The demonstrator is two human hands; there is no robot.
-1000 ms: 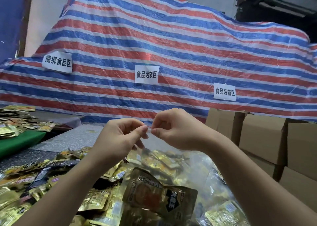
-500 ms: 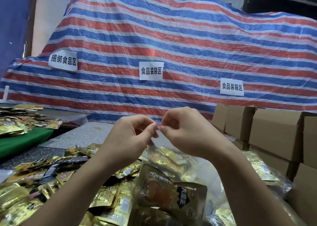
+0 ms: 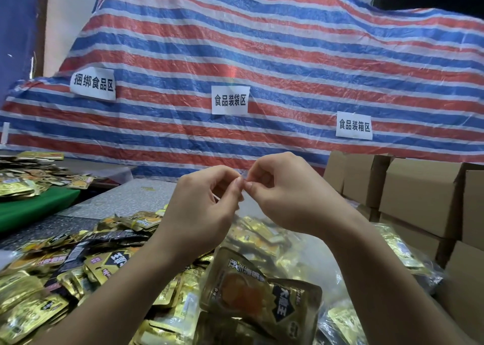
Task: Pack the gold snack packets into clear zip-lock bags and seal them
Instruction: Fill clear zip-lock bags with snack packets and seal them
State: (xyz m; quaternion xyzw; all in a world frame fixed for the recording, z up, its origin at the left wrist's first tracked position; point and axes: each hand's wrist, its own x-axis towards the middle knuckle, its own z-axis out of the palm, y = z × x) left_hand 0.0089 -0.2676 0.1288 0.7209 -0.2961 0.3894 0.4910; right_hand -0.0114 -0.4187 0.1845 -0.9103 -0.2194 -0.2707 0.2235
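Pinching the clear zip-lock bag's (image 3: 245, 203) top edge — left hand (image 3: 201, 208), right hand (image 3: 285, 198); sealing, seemingly; next, sliding fingertips apart along the strip.

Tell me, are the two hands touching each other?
Touching. The head view shows the left hand and right hand meeting at their fingertips, no gap visible, both pinching the top edge of the clear zip-lock bag.

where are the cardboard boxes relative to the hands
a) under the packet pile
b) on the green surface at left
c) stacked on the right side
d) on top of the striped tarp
c, the cardboard boxes stand stacked to the right of the right hand, below the striped tarp.
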